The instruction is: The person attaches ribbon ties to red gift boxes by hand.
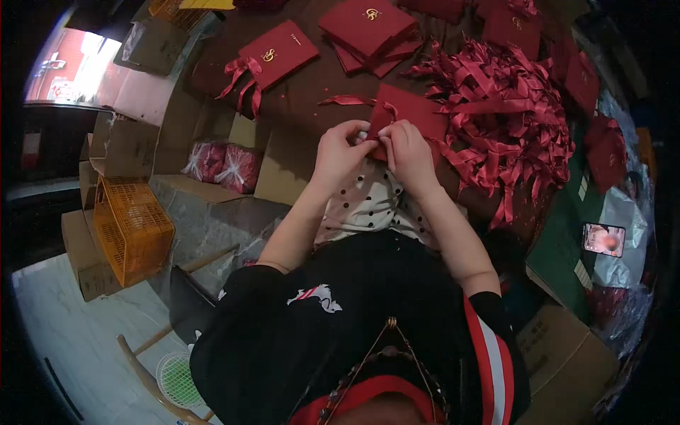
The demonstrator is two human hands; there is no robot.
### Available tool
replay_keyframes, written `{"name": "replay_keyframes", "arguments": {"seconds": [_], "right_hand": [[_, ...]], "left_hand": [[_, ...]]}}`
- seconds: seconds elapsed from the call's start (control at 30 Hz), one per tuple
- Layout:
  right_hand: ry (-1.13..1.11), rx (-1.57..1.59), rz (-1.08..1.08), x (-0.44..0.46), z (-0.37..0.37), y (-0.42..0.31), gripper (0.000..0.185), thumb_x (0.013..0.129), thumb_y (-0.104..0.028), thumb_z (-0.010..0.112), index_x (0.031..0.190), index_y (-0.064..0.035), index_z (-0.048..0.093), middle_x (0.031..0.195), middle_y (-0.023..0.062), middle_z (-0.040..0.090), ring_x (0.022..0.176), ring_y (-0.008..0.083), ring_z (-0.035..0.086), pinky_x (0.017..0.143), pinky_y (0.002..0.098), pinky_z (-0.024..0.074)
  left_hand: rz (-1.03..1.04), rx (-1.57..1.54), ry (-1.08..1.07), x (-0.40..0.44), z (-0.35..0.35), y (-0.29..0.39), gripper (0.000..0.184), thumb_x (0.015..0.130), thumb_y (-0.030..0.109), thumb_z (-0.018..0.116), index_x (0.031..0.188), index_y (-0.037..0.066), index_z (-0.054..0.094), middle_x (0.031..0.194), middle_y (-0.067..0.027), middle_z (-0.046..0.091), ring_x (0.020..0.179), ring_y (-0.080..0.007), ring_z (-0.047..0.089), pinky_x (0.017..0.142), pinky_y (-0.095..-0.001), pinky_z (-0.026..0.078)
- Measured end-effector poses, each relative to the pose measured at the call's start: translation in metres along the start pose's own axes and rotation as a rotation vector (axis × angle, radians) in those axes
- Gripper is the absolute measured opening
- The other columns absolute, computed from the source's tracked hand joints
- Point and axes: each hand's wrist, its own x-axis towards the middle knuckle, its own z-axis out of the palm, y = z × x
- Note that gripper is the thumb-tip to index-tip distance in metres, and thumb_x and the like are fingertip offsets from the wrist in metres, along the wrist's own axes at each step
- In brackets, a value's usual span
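Observation:
My left hand [343,150] and my right hand [407,152] meet at the near left edge of a red card or pouch [414,113] on the brown-covered table. The fingers of both are pinched together on its red ribbon, whose loose end [347,100] reaches out to the left. To the right lies a big tangled heap of red ribbons [503,120]. A red piece with a gold emblem and a tied ribbon [282,53] rests at the upper left. Behind my hands is a stack of similar red pieces [368,28].
Left of the table, an open cardboard box [280,173] holds wrapped red bundles [237,168]. An orange crate [134,230] stands further left, near a wooden chair frame [145,372]. At right, a lit phone [604,240] lies by clear plastic [623,273].

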Motion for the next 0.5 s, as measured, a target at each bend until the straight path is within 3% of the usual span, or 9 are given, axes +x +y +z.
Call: {"name": "replay_keyframes", "arguments": {"seconds": [0.17, 0.27, 0.5], "right_hand": [[-0.001, -0.008, 0.037, 0.001, 0.000, -0.002, 0.012, 0.087, -0.003, 0.063, 0.098, -0.0032, 0.058, 0.094, 0.0137, 0.057, 0.087, 0.0342, 0.062, 0.072, 0.0424, 0.0550], [-0.049, 0.004, 0.028, 0.002, 0.000, -0.002, 0.013, 0.086, -0.005, 0.063, 0.099, -0.0036, 0.057, 0.094, 0.0143, 0.058, 0.088, 0.0344, 0.062, 0.073, 0.0427, 0.0548], [-0.099, -0.044, -0.012, -0.003, 0.003, -0.001, 0.017, 0.084, -0.005, 0.063, 0.100, -0.0041, 0.056, 0.098, 0.0147, 0.056, 0.092, 0.0353, 0.060, 0.075, 0.0433, 0.0541]], "left_hand": [[-0.094, 0.092, 0.013, -0.013, 0.005, 0.028, 0.036, 0.080, 0.014, 0.080, 0.112, 0.001, 0.071, 0.091, -0.0087, 0.071, 0.080, -0.0155, 0.066, 0.074, -0.0317, 0.054], [0.032, 0.183, 0.152, -0.016, 0.014, 0.020, 0.032, 0.079, 0.012, 0.078, 0.109, 0.003, 0.072, 0.096, -0.0109, 0.070, 0.080, -0.0204, 0.067, 0.076, -0.0332, 0.055], [0.026, 0.068, 0.173, -0.021, 0.018, 0.010, 0.032, 0.079, 0.009, 0.077, 0.110, 0.003, 0.073, 0.096, -0.0100, 0.071, 0.081, -0.0162, 0.067, 0.075, -0.0306, 0.055]]}}
